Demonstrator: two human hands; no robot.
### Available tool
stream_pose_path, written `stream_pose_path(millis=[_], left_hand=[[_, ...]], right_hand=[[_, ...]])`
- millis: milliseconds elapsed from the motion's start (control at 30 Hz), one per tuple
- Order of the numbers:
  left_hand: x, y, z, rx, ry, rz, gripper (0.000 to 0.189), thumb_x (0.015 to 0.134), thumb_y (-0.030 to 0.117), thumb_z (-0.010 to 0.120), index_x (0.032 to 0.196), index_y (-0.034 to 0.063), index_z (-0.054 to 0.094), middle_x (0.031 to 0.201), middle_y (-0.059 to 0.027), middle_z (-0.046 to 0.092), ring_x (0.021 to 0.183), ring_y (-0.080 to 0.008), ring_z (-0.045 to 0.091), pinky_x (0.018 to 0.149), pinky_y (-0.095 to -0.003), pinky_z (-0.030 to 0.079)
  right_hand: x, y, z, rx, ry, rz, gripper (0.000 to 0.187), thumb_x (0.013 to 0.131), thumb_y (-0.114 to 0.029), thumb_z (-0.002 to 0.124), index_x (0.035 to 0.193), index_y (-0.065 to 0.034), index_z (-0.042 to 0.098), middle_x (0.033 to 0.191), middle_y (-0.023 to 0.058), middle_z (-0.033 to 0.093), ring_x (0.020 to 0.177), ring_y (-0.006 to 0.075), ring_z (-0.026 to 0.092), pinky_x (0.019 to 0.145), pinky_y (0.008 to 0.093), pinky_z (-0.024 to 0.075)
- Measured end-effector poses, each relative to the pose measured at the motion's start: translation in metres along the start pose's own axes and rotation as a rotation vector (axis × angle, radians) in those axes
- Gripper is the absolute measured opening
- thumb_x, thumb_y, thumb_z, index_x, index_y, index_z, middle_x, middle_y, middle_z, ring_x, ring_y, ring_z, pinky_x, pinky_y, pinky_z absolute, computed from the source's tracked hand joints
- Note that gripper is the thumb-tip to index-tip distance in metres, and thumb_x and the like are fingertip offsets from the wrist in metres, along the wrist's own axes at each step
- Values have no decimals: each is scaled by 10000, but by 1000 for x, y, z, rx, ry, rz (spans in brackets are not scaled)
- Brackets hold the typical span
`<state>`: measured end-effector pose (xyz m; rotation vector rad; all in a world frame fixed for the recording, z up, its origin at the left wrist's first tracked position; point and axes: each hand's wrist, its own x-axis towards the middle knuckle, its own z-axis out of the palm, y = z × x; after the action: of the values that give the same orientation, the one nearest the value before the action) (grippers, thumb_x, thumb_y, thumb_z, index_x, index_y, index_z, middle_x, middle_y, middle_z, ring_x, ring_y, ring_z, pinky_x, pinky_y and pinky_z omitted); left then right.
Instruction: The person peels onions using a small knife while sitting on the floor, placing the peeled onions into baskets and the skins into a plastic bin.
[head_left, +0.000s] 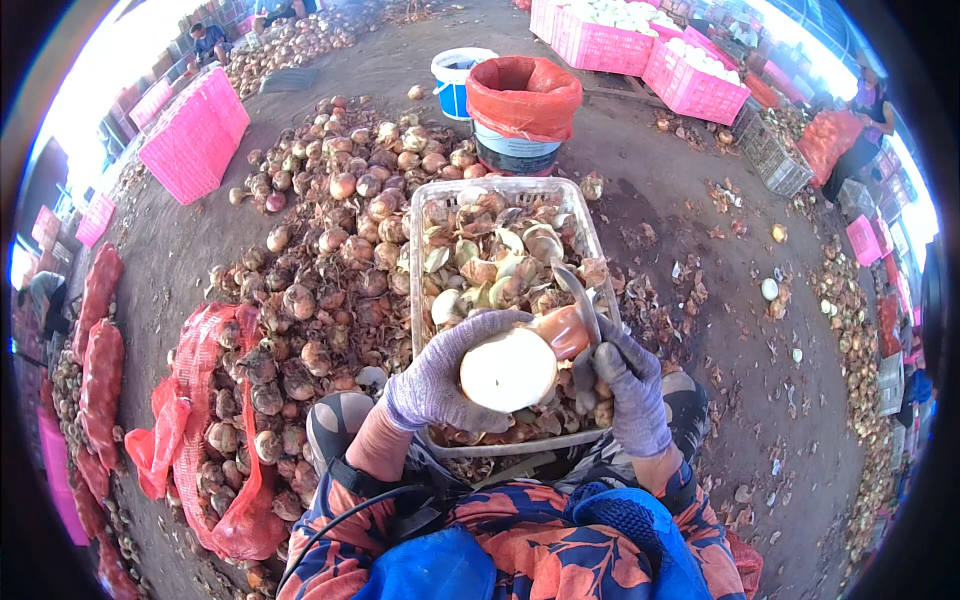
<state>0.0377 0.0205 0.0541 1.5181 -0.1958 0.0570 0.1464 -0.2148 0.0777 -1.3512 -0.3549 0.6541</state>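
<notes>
My left hand (439, 375), in a purple-grey work glove, holds an onion (510, 369) whose pale inner flesh shows bare. A strip of brown onion skin (568, 334) hangs off the onion's upper right side. My right hand (628, 386), gloved alike, grips a knife whose curved blade (577, 296) points up and away from me against that skin. The knife's handle is mostly hidden in the fingers. Under both hands stands a clear plastic crate (417, 300) holding onion peels and trimmings (487, 266).
Left of the crate spreads a heap of unpeeled onions (300, 300), with a red mesh bag (195, 435) on it. Behind the crate stand a bucket with a red mesh lining (521, 97) and a blue-and-white bucket (450, 82). Pink crates (600, 41) hold peeled onions. Other people work farther off.
</notes>
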Motion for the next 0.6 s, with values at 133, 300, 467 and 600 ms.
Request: stream_pose_path(millis=[133, 300, 467, 600], left_hand=[[-5, -11, 5, -224, -16, -42, 1131, 582, 177, 1001, 1534, 29, 408, 1436, -95, 572, 1324, -218, 539, 1145, -395, 413], [-2, -28, -1, -505, 168, -124, 1116, 610, 132, 984, 1542, 9, 382, 1399, -98, 589, 1302, -221, 557, 1115, -381, 443], [1, -20, 23, -468, 277, -25, 1130, 598, 189, 1007, 1521, -13, 387, 1375, -103, 596, 1243, -213, 590, 1066, -370, 489], [-2, -18, 31, -294, 407, -60, 1104, 610, 167, 999, 1520, -3, 397, 1383, -107, 590, 1239, -211, 595, 1065, -360, 490]], right_hand=[[19, 26, -15, -196, -66, -183, 576, 1063, -348, 588, 1533, -44, 455, 765, 26, 622, 584, 66, 529, 549, 227, 445], [3, 19, -1, -466, -136, -455, 628, 1063, -168, 537, 1626, -72, 276, 729, 1, 597, 610, 86, 544, 591, 268, 485], [3, 30, 23, -783, -108, -842, 661, 978, -104, 622, 1582, -30, 363, 834, 161, 688, 732, 327, 697, 678, 399, 546], [7, 38, 36, -779, 25, -724, 478, 1061, -168, 553, 1518, -44, 490, 1065, 135, 747, 922, 224, 745, 850, 307, 544]])
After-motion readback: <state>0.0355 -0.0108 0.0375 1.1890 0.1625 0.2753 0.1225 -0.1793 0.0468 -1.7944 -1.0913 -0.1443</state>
